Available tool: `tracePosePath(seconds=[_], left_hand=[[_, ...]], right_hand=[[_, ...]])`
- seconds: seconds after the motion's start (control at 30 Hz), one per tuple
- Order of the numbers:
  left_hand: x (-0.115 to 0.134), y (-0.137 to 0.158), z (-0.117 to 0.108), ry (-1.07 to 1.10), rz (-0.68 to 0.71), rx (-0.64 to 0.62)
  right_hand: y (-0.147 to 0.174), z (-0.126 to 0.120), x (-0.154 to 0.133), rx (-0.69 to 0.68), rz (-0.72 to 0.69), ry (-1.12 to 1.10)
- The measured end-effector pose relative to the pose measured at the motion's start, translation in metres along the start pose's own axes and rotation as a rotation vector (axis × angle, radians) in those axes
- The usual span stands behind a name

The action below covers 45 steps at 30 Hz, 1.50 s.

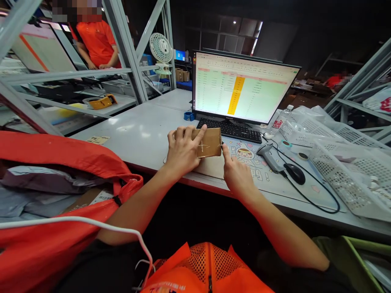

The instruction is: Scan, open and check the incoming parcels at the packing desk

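A small brown cardboard box (210, 142) is held at the front edge of the white table. My left hand (185, 147) grips it from the left and over the top, fingers bent across its upper side. At the box's right end is my right hand (240, 173), closed, with the index finger pointing at the box's edge. A small dark tip shows between that finger and the cardboard; the rest of whatever it belongs to is hidden in the hand. Behind the box sit a black keyboard (241, 132) and a monitor (241, 89) with a spreadsheet.
To the right are a barcode scanner (270, 158), a black mouse (295, 173) with looping cables, and white plastic baskets (345, 179). A blue tape roll (189, 116) is left of the keyboard. An orange bag (76, 152) holds packages at left. Another person stands beyond the metal frame.
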<state>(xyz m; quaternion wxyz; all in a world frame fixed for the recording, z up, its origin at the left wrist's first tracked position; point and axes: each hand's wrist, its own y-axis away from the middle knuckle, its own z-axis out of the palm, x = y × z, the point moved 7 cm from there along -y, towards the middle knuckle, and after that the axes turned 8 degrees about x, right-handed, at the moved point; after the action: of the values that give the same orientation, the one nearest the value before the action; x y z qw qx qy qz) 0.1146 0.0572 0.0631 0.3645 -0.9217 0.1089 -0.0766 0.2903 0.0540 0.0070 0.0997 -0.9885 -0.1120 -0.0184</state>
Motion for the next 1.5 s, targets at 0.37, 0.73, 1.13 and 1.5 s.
tracePosePath(seconds=[0.37,0.73,1.13,1.5], left_hand=[[-0.082,0.014,0.032,0.805,-0.305,0.168],[-0.056,0.026,0.071,0.941,-0.242,0.035],[-0.076,0.043,0.093,1.033,-0.284,0.04],[-0.105,0.066,0.138,1.16,-0.547,-0.123]], right_hand=[[0.006,-0.041,0.119,0.368,-0.079,-0.179],[-0.048,-0.109,0.013,0.263,-0.808,-0.399],[-0.074,-0.088,0.02,-0.023,-0.485,-0.241],[-0.067,0.022,0.194,-0.1,-0.106,0.095]])
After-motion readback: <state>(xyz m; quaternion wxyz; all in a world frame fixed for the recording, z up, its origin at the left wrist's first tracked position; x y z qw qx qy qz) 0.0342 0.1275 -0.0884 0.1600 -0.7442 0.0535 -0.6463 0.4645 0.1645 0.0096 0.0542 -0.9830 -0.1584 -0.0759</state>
